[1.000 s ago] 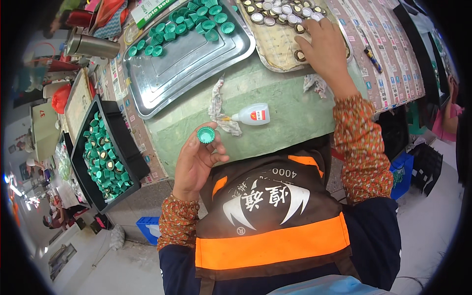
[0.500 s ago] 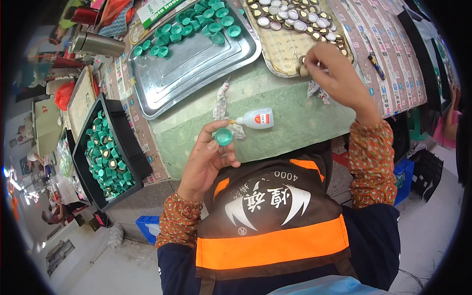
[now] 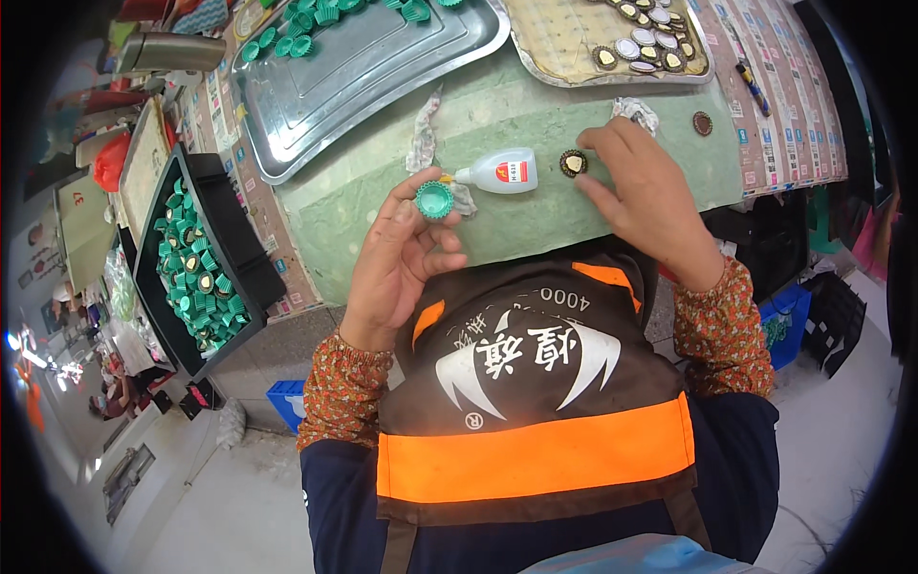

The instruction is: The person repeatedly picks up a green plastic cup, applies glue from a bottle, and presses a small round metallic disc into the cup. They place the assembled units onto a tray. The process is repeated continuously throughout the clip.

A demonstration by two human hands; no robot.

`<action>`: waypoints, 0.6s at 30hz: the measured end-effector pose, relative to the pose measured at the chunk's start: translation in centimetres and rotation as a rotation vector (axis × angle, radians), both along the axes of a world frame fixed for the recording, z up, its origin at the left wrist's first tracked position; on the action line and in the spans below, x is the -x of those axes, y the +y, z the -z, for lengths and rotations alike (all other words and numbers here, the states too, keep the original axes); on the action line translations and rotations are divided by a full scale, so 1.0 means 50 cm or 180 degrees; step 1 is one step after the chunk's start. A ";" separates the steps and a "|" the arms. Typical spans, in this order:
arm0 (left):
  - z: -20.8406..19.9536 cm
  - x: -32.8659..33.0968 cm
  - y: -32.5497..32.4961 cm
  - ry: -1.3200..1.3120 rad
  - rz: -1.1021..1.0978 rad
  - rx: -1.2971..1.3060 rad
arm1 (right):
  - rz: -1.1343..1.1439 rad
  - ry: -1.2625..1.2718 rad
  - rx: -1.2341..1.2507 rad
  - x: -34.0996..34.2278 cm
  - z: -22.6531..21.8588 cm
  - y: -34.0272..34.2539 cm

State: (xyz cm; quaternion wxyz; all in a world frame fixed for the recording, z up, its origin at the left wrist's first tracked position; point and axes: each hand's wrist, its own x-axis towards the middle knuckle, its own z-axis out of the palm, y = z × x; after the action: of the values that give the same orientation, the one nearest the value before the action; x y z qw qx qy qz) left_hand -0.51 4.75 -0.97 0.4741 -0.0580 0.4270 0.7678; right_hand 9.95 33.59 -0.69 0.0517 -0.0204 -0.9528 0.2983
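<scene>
A small green fluted cup is pinched between the thumb and fingers of my left hand, its open side facing up. Between the thumb tip and forefinger tip of my right hand is a round brown disc with a cream-coloured centre. A white squeeze bottle with a yellow tip lies on its side between my hands, on the green mat. Crumpled tissue lies behind the cup. Another brown disc rests right of my right hand.
A metal tray holds several green cups at its far side. More discs lie in a second, lined tray. To the left stands a black crate of filled cups. A pen-like tool and a metal flask are farther off.
My right hand has come back from the lined tray toward the bottle, bringing a disc. My left hand still holds the cup. The view has shifted, so the trays sit higher.
</scene>
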 end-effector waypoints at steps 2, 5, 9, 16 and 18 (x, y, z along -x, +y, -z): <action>0.000 -0.002 0.003 -0.0011 -0.0044 -0.0006 | 0.0074 -0.0001 0.0036 -0.004 0.014 -0.016; -0.007 -0.003 0.004 -0.0042 0.0000 -0.0042 | 0.0142 0.0088 0.0043 -0.004 0.023 -0.027; -0.006 -0.006 0.001 -0.0190 -0.0019 -0.0095 | 0.0109 0.0124 0.0371 -0.001 0.024 -0.021; -0.006 -0.016 0.004 -0.0356 0.0117 -0.0265 | -0.0575 0.0402 0.1458 0.029 -0.053 -0.101; -0.007 -0.015 0.003 -0.0382 0.0189 -0.0256 | -0.0598 0.0528 0.1329 0.040 -0.047 -0.127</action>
State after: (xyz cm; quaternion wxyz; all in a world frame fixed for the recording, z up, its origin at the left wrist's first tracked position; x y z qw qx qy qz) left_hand 0.21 4.91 -0.64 0.5233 -0.0722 0.3681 0.7651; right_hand 7.96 27.22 1.68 0.0965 0.0825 -0.8607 0.4930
